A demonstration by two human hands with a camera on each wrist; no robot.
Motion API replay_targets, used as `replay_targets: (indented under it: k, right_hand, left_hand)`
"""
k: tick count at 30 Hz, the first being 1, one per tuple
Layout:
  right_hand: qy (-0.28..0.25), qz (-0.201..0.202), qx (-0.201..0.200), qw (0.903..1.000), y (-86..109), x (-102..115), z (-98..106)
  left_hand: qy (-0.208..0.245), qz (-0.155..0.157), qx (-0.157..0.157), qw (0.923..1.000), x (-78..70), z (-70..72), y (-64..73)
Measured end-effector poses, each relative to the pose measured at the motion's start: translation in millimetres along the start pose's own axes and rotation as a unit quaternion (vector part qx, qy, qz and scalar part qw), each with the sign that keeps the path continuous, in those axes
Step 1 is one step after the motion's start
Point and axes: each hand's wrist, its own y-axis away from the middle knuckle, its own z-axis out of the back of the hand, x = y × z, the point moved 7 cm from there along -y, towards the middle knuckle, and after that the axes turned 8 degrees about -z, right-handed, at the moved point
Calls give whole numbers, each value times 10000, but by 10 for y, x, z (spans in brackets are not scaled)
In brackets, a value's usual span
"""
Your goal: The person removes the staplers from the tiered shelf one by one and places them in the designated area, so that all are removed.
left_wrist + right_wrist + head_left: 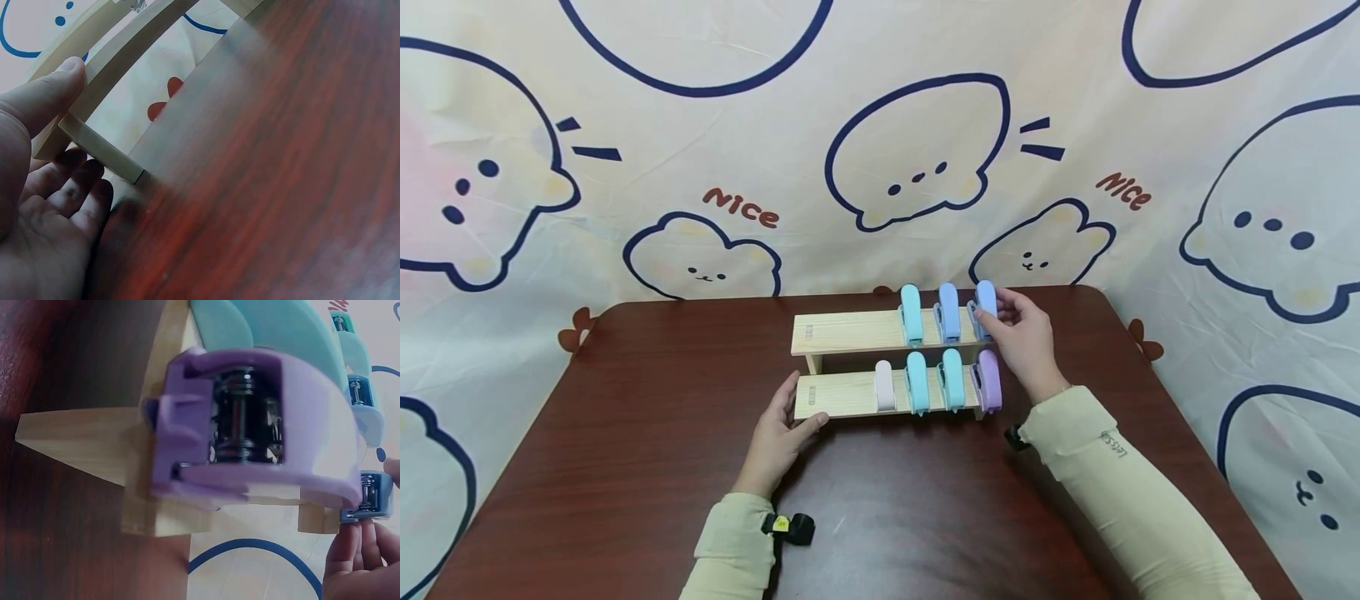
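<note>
Clips (pixel 952 379): 7 tot., on 1 wooden rack (pixel 842 395) w/ 2 tiers. Upper tier (pixel 853 332), qty 3: 1 teal clip (pixel 911 315), 2 blue clips (pixel 948 313). Lower tier (pixel 837 394), qty 4: 1 white clip (pixel 884 385), 2 teal clips (pixel 917 383), 1 purple clip (pixel 988 382). By col.: 3 teal, 2 blue, 1 white, 1 purp. Hands: 2, i.e. 1 left hand (pixel 775 442) & 1 right hand (pixel 1028 342). Sleeves (pixel 1120 492): 2, pale. Blk wrist devices (pixel 797 528): 2, 1 per arm. Tabletop (pixel 662 433): 1. "Nice" prints (pixel 741 207) on backdrop (pixel 910 42): 2.
</note>
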Motion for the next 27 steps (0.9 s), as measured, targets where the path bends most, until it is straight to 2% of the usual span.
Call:
replay_targets:
  k: [13, 27]
  right_hand:
    - [-103, -213, -98, 9997, 19, -19, 20]
    - [-187, -212, -307, 9991, 82, -45, 120]
  left_hand:
    - [40, 33, 9, 10000, 0, 2, 9]
    - [77, 38, 4, 10000, -9, 1, 10]
